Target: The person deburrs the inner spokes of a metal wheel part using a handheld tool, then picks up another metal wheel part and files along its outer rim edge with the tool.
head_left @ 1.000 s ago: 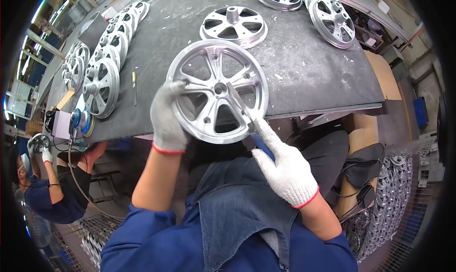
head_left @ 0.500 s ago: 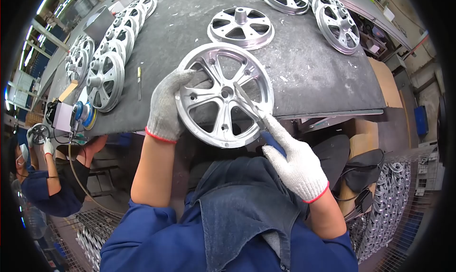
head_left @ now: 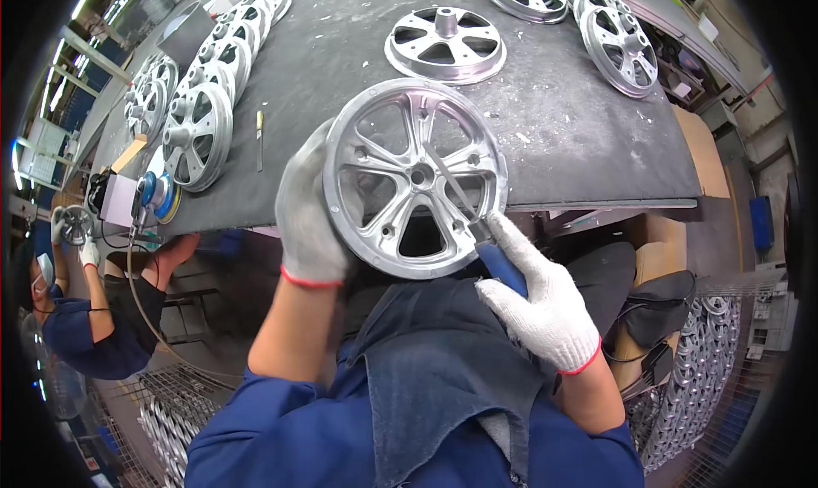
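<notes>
Metal wheel [head_left: 431,181], with its spokes facing the person, is held up at the near edge of the dark table [head_left: 341,71], above the lap. The left hand [head_left: 308,211], in a grey glove and a little blurred, grips the left side of the rim; its fingers pass behind the wheel, so how tightly they curl cannot be told. The right hand [head_left: 545,309], in a white glove, is wrapped around the blue handle [head_left: 501,268] of a tool, with the index finger stretched forward along it. The thin blade [head_left: 455,187] slants across the lower right of the wheel, its tip near the hub; whether its edge touches the metal is unclear.

Behind the held wheel, another wheel [head_left: 445,65] lies on the table with its hub upward. Toward the left, a narrow tool with a yellow end [head_left: 260,141] lies near a row of leaning wheels [head_left: 198,136].
</notes>
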